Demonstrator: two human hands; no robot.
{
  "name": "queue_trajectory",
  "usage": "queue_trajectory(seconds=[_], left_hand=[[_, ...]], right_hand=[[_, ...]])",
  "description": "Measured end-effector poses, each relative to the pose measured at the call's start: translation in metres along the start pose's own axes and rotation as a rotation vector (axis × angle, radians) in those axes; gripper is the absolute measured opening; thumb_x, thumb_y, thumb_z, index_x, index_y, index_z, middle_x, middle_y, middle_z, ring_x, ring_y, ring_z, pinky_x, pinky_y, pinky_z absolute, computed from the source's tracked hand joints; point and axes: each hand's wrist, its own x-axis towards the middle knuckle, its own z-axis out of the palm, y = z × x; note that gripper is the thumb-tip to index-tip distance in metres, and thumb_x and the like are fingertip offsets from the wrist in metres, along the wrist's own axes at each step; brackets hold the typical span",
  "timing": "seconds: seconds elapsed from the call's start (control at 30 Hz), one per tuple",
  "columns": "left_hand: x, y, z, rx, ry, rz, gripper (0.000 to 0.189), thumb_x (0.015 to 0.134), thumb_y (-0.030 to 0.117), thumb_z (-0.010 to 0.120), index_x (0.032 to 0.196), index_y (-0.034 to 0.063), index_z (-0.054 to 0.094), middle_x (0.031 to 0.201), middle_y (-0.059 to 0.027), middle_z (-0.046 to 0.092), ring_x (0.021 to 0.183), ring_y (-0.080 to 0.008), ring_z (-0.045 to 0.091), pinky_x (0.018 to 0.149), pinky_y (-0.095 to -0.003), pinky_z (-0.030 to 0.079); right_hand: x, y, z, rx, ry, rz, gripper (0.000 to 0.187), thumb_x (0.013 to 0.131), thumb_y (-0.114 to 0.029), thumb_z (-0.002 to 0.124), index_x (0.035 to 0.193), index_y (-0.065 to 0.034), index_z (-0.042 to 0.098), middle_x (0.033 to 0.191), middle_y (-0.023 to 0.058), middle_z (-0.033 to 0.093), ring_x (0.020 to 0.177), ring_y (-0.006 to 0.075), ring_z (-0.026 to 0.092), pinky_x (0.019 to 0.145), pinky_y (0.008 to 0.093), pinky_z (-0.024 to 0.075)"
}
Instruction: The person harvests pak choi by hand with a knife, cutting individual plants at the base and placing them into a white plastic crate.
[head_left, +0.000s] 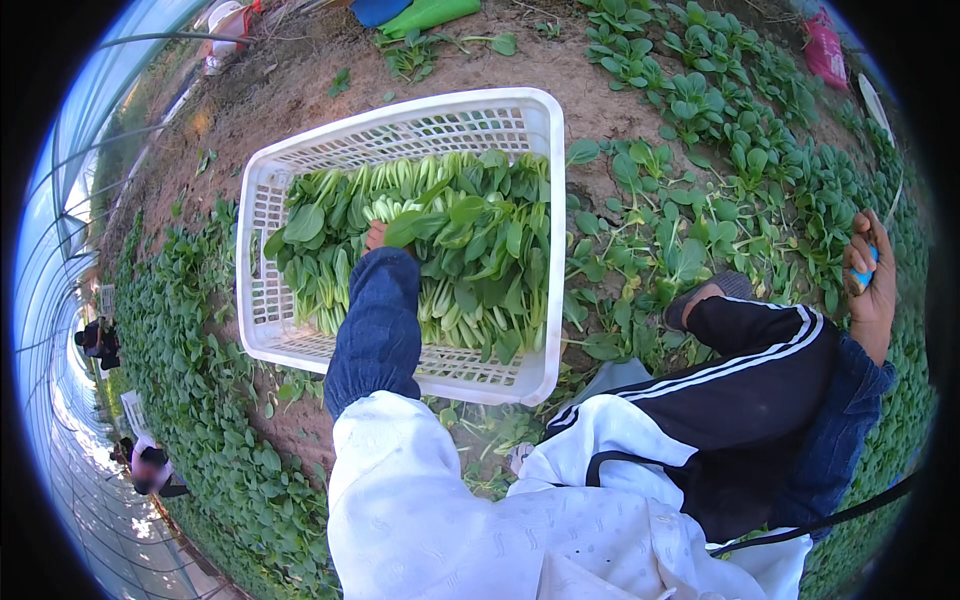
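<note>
A white plastic crate (556, 225) with latticed sides holds rows of leafy greens (465, 232) that look like bok choy, with pale stalks and broad green leaves. My left hand (376, 235) reaches into it and touches the greens near the middle, beside a cluster of pale stalk ends. Leaves and a dark blue sleeve hide most of its fingers, so its grip does not show. Far out to the right, my right hand (868, 274) has its fingers curled around a small blue object (865, 268), perhaps a handle; the rest of that object is hidden.
Leafy plants (697, 105) grow at right, with another dense bed (195, 337) at left. Cut leaves lie beside my shoe (709, 296). A pink sack (825, 52) stands far right. Beneath the greenhouse film (67, 225), other people, including one person (150, 465), are at far left.
</note>
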Motion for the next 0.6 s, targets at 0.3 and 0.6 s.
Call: queue_trajectory(seconds=[0.3,0.6], left_hand=[[0.004,-0.007,-0.072,-0.438,-0.365,0.205,0.108,0.071,0.037,0.078,0.149,0.0024,0.012,0.154,-0.0256,0.013,0.141,-0.0370,0.023,0.105,-0.0567,0.032],[0.019,-0.027,-0.094,-0.516,-0.514,0.335,0.100,0.068,0.038,0.079,0.147,0.0073,0.026,0.153,-0.0159,0.022,0.141,-0.0347,0.023,0.107,-0.0602,0.027]], right_hand=[[-0.005,-0.006,-0.006,-0.014,0.011,-0.003,0.011,0.099,-0.007,0.049,0.106,0.0008,0.047,0.088,0.0076,0.053,0.047,0.0066,0.037,0.041,0.0212,0.0364],[-0.014,0.012,0.022,-0.022,0.035,-0.015,0.011,0.096,-0.009,0.055,0.097,-0.0001,0.049,0.086,0.0061,0.054,0.047,0.0048,0.036,0.040,0.0190,0.0372]])
